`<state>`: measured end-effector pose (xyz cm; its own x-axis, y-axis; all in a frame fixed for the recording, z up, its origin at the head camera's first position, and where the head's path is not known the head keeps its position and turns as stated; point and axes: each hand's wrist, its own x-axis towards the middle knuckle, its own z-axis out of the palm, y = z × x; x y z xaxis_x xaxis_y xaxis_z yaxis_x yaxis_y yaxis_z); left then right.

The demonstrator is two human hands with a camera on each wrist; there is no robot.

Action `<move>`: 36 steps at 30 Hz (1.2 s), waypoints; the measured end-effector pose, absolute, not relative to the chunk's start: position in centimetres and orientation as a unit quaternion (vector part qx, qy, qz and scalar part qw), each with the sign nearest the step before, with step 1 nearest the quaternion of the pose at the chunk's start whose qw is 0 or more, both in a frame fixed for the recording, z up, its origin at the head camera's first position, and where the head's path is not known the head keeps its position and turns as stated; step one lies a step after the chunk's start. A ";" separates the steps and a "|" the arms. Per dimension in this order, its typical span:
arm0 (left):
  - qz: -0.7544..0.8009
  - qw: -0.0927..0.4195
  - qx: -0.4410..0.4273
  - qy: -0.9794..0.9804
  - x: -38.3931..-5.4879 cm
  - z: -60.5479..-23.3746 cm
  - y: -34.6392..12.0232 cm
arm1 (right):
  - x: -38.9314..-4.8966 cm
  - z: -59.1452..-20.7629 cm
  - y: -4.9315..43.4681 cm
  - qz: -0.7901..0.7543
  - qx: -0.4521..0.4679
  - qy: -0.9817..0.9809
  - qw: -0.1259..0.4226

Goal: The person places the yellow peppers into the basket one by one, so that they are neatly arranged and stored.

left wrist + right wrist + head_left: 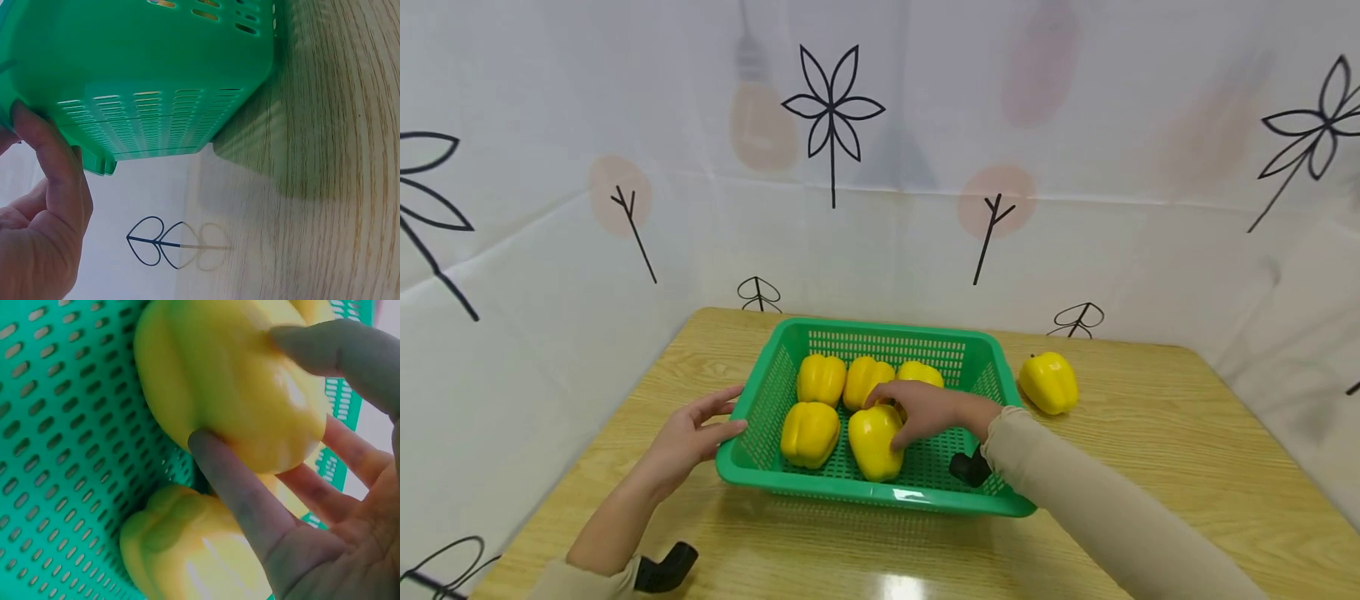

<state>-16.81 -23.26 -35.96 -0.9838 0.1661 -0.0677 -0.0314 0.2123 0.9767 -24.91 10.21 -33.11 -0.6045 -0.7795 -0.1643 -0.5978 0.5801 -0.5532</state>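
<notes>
A green plastic basket (917, 497) with slotted sides stands on the table and holds several yellow bell peppers. Inside it, my right hand (921, 410) grips the front middle bell pepper (874, 446), thumb on one side and fingers spread on the other. The right wrist view shows this bell pepper (231, 381) close up, with another bell pepper (194, 550) beside it. At the basket's left rim, my left hand (681, 437) holds the edge. Its bent fingers (53, 156) reach the rim's underside in the left wrist view.
One more yellow bell pepper (1049, 383) lies on the wooden table (1157, 442), right of the basket. Behind the table hangs a pale cloth (895, 242) printed with flowers and twigs. Black mounts (666, 568) are strapped at both wrists.
</notes>
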 end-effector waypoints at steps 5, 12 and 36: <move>0.627 0.079 0.045 0.774 -16.9 -36.0 -23.2 | -25.0 -33.1 10.3 -0.240 -0.390 0.864 0.208; 0.627 0.081 0.048 0.773 -16.9 -35.8 -23.1 | -25.2 -33.6 9.6 -0.245 -0.396 0.864 0.191; 0.621 0.079 0.039 0.779 -16.7 -35.7 -23.0 | -24.6 -29.5 14.6 -0.347 -0.386 0.852 0.069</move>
<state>-16.70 -23.04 -35.72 -0.9845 0.1588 -0.0745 -0.0373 0.2254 0.9735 -24.56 14.61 -29.53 -0.6929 -0.7054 0.1494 -0.6091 0.4617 -0.6449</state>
